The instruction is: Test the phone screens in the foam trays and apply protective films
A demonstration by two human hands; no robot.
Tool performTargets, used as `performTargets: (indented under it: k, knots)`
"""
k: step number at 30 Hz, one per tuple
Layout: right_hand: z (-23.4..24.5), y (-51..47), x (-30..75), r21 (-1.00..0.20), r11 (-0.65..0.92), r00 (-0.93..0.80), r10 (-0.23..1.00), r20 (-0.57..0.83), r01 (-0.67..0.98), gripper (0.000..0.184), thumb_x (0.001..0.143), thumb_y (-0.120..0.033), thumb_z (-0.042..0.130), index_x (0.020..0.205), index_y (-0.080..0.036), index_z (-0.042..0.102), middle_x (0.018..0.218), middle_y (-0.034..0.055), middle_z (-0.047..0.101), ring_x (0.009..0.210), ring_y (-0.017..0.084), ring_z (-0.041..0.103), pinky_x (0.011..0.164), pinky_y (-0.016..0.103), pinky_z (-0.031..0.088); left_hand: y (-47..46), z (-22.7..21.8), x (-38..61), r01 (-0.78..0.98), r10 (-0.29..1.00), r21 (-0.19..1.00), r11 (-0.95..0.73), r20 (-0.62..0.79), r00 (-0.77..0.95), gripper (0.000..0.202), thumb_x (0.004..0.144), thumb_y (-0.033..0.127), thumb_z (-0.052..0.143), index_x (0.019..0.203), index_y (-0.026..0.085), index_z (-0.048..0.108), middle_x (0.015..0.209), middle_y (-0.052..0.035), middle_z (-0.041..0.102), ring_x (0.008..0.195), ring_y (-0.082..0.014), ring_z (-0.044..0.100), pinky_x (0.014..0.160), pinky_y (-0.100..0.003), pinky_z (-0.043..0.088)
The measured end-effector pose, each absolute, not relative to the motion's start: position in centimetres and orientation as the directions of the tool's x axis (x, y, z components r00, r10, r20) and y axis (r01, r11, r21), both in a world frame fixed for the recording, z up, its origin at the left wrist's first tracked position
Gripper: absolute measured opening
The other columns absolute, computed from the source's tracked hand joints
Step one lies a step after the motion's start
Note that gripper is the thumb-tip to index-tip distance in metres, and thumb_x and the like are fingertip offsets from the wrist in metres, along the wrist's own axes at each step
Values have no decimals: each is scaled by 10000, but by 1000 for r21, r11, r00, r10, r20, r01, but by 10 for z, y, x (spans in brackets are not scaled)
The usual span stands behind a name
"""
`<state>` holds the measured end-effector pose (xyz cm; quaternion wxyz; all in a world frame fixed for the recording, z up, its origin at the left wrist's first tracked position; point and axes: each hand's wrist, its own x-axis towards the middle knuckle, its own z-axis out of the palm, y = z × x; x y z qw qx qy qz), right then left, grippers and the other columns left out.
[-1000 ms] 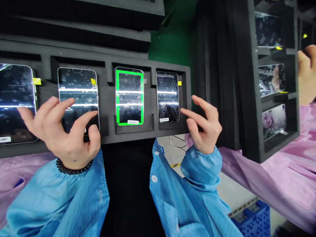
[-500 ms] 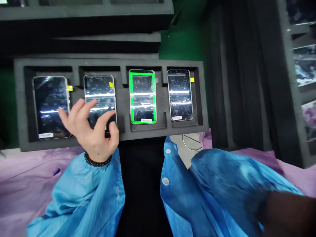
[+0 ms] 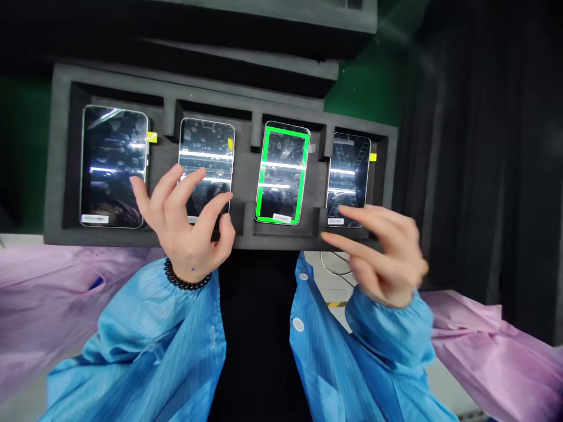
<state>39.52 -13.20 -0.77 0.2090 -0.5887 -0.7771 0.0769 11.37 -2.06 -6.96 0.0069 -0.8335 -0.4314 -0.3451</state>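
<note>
A dark foam tray (image 3: 58, 152) holds several phones side by side, screens up, one per recess. My left hand (image 3: 187, 228) is over the lower part of the second phone from the left (image 3: 206, 140), fingers spread, nothing held; whether its fingertips touch the screen I cannot tell. My right hand (image 3: 389, 255) has two fingers stretched apart at the lower end of the rightmost phone (image 3: 349, 155), the others curled, nothing in it. Between the hands lies a phone with a bright green border on its screen (image 3: 284, 149). The leftmost phone (image 3: 114, 164) has a yellow tab at its side.
Behind the tray rises more dark foam (image 3: 246, 26), with a green surface (image 3: 365, 88) at its right. Dark stacked material (image 3: 475, 176) stands on the right. Pink fabric (image 3: 488, 346) shows at both sides, and a thin cable loop (image 3: 323, 266) hangs below the tray.
My right hand has come up from the lower right to the rightmost phone. The view has shifted, so the tray appears farther right. The left hand keeps its spread pose over the second phone.
</note>
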Motion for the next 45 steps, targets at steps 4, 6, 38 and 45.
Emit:
performTargets:
  k: [4,6,38,45]
  knots:
    - [-30,-112,378,-347,385,-298,913,279,855,357,1014,-385,435,1225,-295,708,1546,43,484,1254,293,553,1146,575,391,-19,-73,113,671,674,316,-670,637,373,405,786,190,663,1181,277,689,1411,-70,560,1357,-367,489,1212,-703,206]
    - [-35,-106,369,-336,398,-318,909,270,854,393,1025,-432,399,1217,-283,708,1551,58,477,1282,281,536,1179,565,353,-19,-74,113,660,680,336,-672,633,370,413,787,200,677,1192,278,688,1417,-63,555,1369,-352,476,1237,-663,174]
    - [-36,-43,323,-398,230,-236,971,35,888,780,890,-460,666,1557,-261,313,1617,111,364,1477,340,364,1239,564,263,-21,-70,112,714,700,287,-639,603,384,419,792,225,629,1201,312,651,1396,-50,563,1358,-325,491,1225,-671,237]
    - [-28,-47,340,-421,269,-284,958,27,866,644,937,-430,611,1527,-300,387,1632,79,332,1500,320,333,1245,597,246,-21,-69,112,721,712,292,-628,590,381,427,796,222,635,1208,334,643,1410,-28,553,1366,-310,486,1236,-655,228]
